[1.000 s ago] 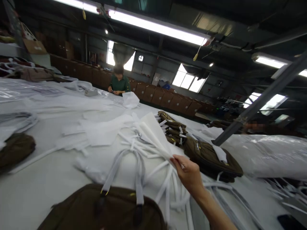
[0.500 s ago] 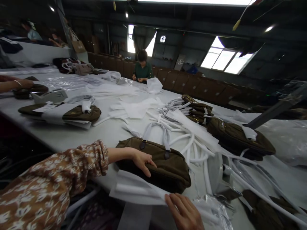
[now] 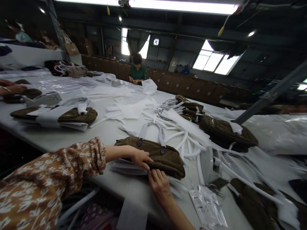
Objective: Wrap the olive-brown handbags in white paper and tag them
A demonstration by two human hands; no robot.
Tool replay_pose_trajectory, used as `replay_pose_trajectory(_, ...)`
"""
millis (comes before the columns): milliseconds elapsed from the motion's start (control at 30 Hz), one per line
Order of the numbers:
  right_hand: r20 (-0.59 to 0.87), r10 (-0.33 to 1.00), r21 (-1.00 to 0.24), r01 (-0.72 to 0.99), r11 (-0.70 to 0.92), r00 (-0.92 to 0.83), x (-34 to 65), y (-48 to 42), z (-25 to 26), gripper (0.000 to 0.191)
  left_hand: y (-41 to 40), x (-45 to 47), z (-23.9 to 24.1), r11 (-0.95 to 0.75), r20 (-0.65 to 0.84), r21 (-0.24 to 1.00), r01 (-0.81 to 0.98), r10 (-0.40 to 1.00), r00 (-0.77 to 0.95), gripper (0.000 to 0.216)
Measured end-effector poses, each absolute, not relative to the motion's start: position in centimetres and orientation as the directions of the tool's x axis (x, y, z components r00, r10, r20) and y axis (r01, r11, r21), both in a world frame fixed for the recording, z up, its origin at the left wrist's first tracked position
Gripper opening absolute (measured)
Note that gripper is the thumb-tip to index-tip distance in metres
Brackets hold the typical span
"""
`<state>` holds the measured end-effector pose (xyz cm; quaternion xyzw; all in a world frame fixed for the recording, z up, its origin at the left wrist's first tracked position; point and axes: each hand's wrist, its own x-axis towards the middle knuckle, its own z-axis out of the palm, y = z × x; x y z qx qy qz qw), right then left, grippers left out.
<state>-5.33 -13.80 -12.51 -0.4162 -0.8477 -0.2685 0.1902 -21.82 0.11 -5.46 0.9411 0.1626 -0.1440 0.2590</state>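
A brown-green fabric handbag (image 3: 168, 159) with dark leather tabs lies at the near table edge, its wrapped handles (image 3: 153, 129) laid out away from me. My left hand (image 3: 141, 157) is on its near side, gripping the fabric with thumb and fingers close together. Against the bag's lower near edge, my right hand (image 3: 158, 182) has its fingers curled and closed on the edge; the fingertips are partly hidden. White paper sheets (image 3: 129, 168) stick out from under the bag on both sides of my hands.
A paper-banded bag (image 3: 78, 115) lies to the left. More brown bags (image 3: 223, 131) are piled at right beside white tubes (image 3: 184, 143) and a tape dispenser (image 3: 208, 163). A clear plastic packet (image 3: 207, 206) lies near right. A person (image 3: 137, 72) works across the table; another person's hands show far left.
My right hand has moved left and up from the loose white paper to the bag's near edge. The paper now lies mostly beneath the bag. My left hand stays on the bag.
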Motion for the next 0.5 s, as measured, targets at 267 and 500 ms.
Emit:
replay_pose_trajectory(267, 0.585, 0.594, 0.302, 0.829, 0.471, -0.551, -5.6, -13.0, -15.5, 0.026, -3.2, -23.2, -9.1, -0.924, -0.145, 0.164, 0.346, 0.324, 0.935, 0.100)
replay_pose_trajectory(500, 0.613, 0.571, 0.271, 0.825, 0.496, -0.546, -6.1, -13.0, -16.2, 0.019, -3.8, -23.3, -9.4, -0.936, -0.109, 0.079, 0.344, 0.335, 0.936, 0.095)
